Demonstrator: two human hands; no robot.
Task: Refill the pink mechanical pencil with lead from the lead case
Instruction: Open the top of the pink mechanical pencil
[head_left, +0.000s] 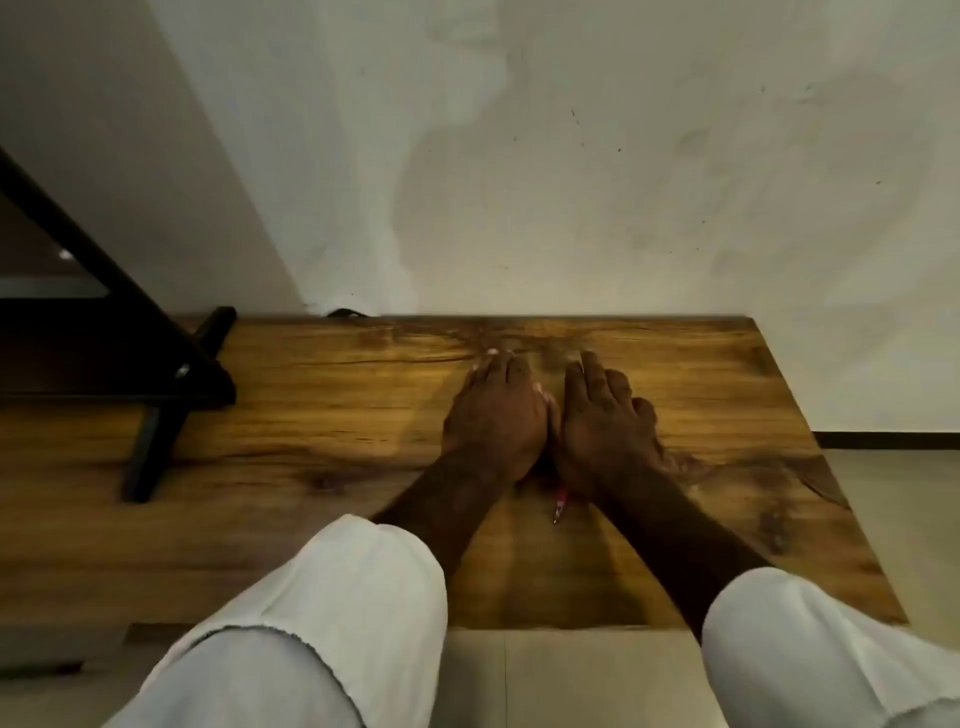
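My left hand (493, 415) and my right hand (602, 421) lie flat, palms down, side by side on the wooden table (311, 415), fingers stretched toward the wall. The tip of the pink mechanical pencil (559, 506) pokes out from under the heel of my right hand, pointing toward me; the rest of it is covered. The lead case is not visible. Neither hand grips anything that I can see.
A black monitor stand (171, 395) with a slanted leg sits at the table's left. The table's right edge (831, 467) drops to a tiled floor. A white wall (571, 182) rises right behind the table. White sleeves cover both forearms.
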